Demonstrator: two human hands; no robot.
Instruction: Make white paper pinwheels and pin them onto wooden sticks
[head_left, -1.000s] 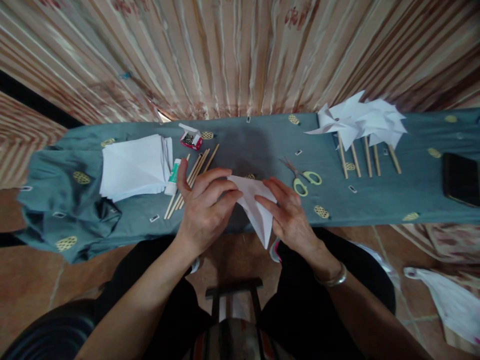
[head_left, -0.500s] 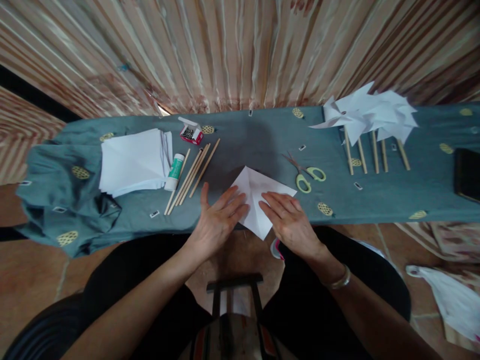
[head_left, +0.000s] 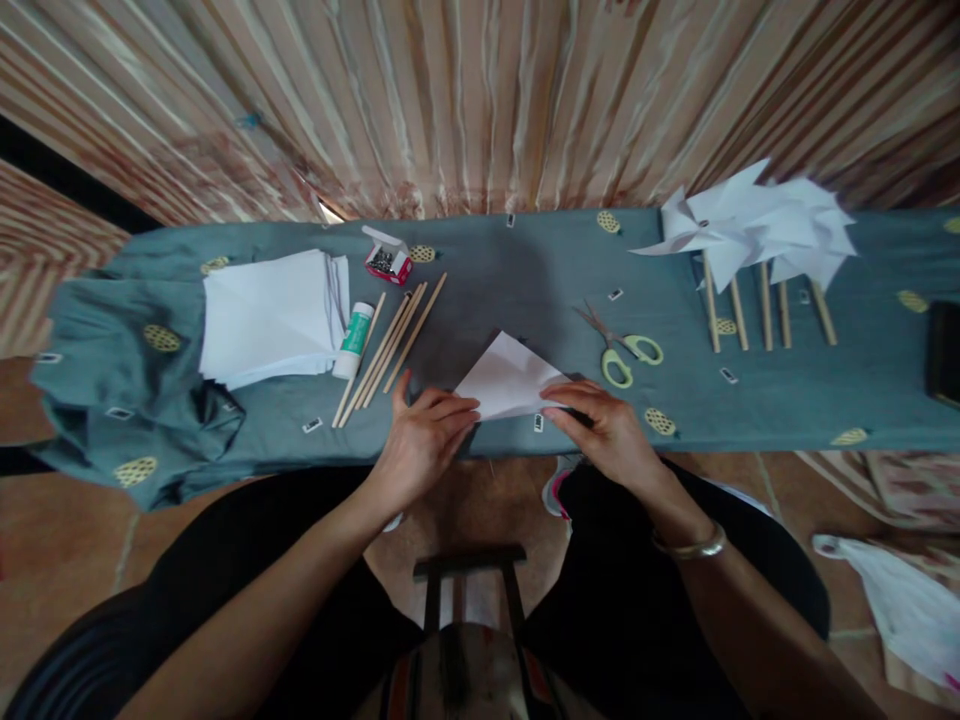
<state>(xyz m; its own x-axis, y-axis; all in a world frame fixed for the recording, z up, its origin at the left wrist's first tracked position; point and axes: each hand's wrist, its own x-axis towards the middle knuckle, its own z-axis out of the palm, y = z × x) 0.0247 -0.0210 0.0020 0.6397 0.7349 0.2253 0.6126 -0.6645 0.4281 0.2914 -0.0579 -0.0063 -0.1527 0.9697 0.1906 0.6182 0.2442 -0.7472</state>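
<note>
While white paper (head_left: 511,378) was pinched: left hand (head_left: 426,436) held its left corner, right hand (head_left: 604,426) its right.
Paper's place: between them, near the front of the cloth-covered table (head_left: 541,290).
Fold: seemingly wanted corners matched first, then firm pressing outward.

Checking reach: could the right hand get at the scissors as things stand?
Probably yes: the scissors lie just beyond the right hand, nothing visible between. That hand touches the folded paper, though, so it would likely have to leave that first.
</note>
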